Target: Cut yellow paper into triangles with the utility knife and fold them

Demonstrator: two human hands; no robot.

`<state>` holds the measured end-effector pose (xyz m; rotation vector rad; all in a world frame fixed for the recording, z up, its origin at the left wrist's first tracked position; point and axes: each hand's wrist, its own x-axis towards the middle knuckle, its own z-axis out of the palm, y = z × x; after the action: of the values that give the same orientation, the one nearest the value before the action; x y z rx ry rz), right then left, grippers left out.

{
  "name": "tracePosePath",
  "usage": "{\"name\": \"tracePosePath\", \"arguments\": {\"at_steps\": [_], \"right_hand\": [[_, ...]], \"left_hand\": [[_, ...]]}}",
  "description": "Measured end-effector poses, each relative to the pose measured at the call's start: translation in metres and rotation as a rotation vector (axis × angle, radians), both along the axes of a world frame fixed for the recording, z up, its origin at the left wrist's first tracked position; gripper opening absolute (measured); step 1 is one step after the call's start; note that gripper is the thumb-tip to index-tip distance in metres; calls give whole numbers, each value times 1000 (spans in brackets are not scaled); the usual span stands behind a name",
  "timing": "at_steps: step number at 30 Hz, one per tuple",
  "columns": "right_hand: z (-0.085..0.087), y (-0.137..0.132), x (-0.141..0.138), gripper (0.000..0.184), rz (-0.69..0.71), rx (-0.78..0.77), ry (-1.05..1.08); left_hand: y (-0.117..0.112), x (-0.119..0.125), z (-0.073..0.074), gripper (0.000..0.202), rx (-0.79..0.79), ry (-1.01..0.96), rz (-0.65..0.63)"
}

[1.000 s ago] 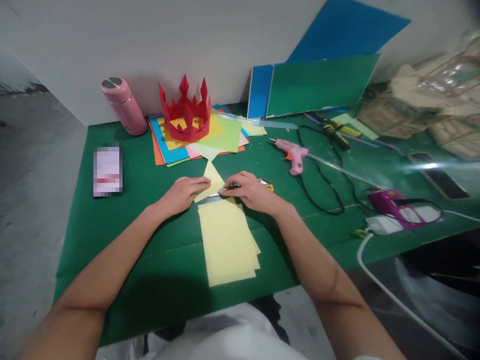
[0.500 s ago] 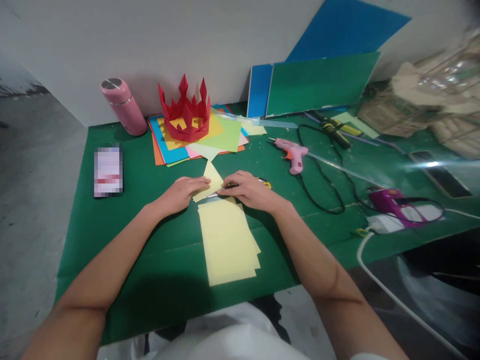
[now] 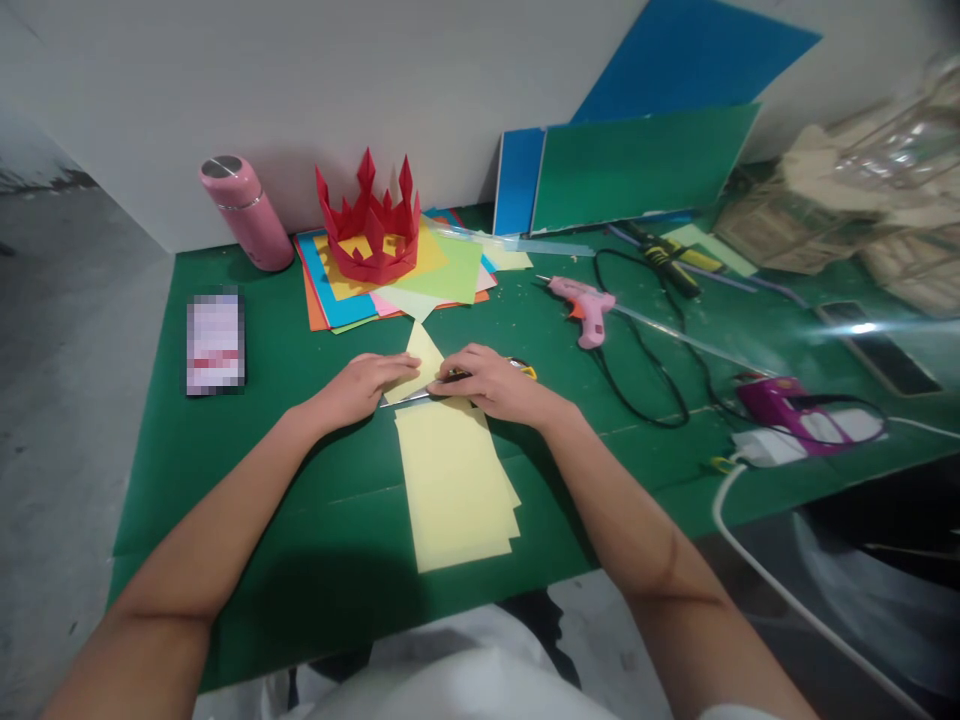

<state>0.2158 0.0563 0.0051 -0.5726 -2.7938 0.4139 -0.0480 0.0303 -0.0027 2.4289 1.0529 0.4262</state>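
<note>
My left hand (image 3: 361, 385) lies with fingers pressed down on a folded pale yellow paper (image 3: 422, 352) on the green mat (image 3: 247, 470). My right hand (image 3: 491, 382) is closed on a pair of scissors (image 3: 450, 381) with yellow handles, whose blades lie flat along the paper's lower edge and point left toward my left fingers. Just in front of both hands sits a stack of pale yellow sheets (image 3: 456, 485).
A red paper crown (image 3: 370, 222) stands on coloured sheets (image 3: 450, 270) at the back. A pink bottle (image 3: 244, 212) and a phone (image 3: 215, 342) are at the left. At the right lie a pink glue gun (image 3: 586, 306), black cables (image 3: 645, 350), a purple tool (image 3: 780, 405) and green and blue boards (image 3: 637, 165).
The scissors in my right hand have slid left along the paper's edge; the blade tip now reaches further toward my left hand. My left hand stays on the paper.
</note>
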Motion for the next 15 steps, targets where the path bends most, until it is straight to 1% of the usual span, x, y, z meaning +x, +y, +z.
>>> {"name": "tracePosePath", "arguments": {"at_steps": [5,9,11,13,15], "right_hand": [[6,-3,4,44,-5,-25,39],[14,-5,13,40,-31,-75,162],[16,-4,21,39,-121,-67,225],[14,-1,29,39,-284,0,254],[7,4,36,39,-441,89,225]], "left_hand": [[0,-2,-1,49,-21,-1,-4],[-2,-2,0,46,-31,-3,17],[-3,-1,1,40,-37,6,29],[-4,0,2,36,-38,17,26],[-6,1,3,44,-32,24,23]]}}
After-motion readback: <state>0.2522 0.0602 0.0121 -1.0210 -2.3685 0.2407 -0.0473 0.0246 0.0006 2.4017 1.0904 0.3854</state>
